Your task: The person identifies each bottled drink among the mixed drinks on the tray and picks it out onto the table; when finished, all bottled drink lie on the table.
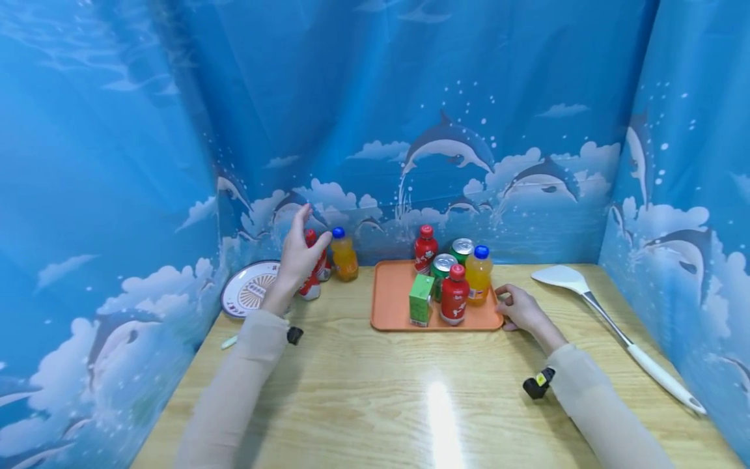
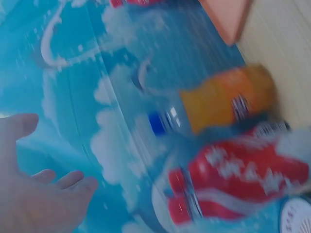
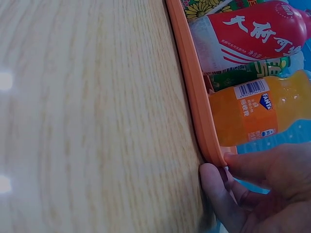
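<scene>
My right hand (image 1: 521, 309) pinches the right end of the orange tray (image 1: 389, 299); in the right wrist view the thumb lies on the tray's rim (image 3: 192, 82). On the tray stand a green carton (image 1: 420, 301), two green cans, two red bottles, the nearer one (image 1: 454, 296) at the front, and an orange Fanta bottle (image 1: 479, 277). Raised at the left, my left hand (image 1: 299, 257) holds nothing, its fingers extended and thumb apart. Behind it are two red bottles (image 2: 248, 179), partly hidden in the head view, beside another orange soda bottle (image 1: 346, 259).
A patterned white plate (image 1: 237, 296) lies at the far left, partly behind the left forearm, with a small pale green object (image 1: 229, 342) near it. A long-handled white spatula (image 1: 609, 319) lies on the right. Blue dolphin-print curtains (image 1: 375, 130) enclose the wooden table (image 1: 351, 391).
</scene>
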Available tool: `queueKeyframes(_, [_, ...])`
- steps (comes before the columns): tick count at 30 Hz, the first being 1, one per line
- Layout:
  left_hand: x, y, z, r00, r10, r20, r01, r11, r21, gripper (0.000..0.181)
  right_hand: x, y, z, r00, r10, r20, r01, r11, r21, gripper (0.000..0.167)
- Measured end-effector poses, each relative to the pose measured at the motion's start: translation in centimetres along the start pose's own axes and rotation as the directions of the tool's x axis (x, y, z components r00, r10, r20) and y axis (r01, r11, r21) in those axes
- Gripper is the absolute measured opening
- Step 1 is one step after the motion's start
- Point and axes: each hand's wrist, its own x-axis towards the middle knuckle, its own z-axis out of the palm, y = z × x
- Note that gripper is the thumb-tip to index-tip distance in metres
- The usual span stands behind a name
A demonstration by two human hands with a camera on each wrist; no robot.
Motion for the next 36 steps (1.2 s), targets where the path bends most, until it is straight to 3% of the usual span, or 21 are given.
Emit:
queueKeyframes(6, [-0.4,1.7,3.6,0.986,0.055,0.154,-0.044,0.996,-0.075,0.082,0.1,0.0,0.0,1.000,0.015,0.005,-0.015,1.000,-0.003,0.048])
queueKeyframes(11, [-1.1,2.9,7.1,0.970,0.074,0.233,-0.069,0.997,-0.029,0.084,0.1,-0.1,0.0,1.000,0.019,0.005,-0.019,1.000,-0.011,0.048])
queueKeyframes(19, [-3.0,4.8,13.4,0.923,0.083,0.375,-0.096,0.995,0.016,0.086,0.3,0.0,0.0,1.000,0.024,0.004,-0.024,1.000,-0.016,0.048])
queueKeyframes(24, [-3.8,5.5,16.2,0.887,0.069,0.456,-0.101,0.994,0.046,0.087,0.3,0.1,0.0,1.000,0.031,-0.001,-0.031,0.999,-0.019,0.049])
queueKeyframes(27, [-4.2,5.6,17.5,0.873,0.063,0.483,-0.126,0.987,0.098,0.088,0.3,0.1,0.1,1.000,0.031,-0.003,-0.031,0.999,-0.022,0.049])
queueKeyframes(31, [-4.9,5.2,19.1,0.868,0.073,0.491,-0.212,0.949,0.235,0.088,0.3,0.1,0.1,1.000,0.025,-0.001,-0.025,0.999,-0.025,0.049])
queueKeyframes(36, [-5.7,4.9,21.1,0.875,0.111,0.470,-0.323,0.859,0.397,0.085,0.2,0.2,0.1,1.000,-0.001,-0.005,0.001,1.000,-0.022,0.047])
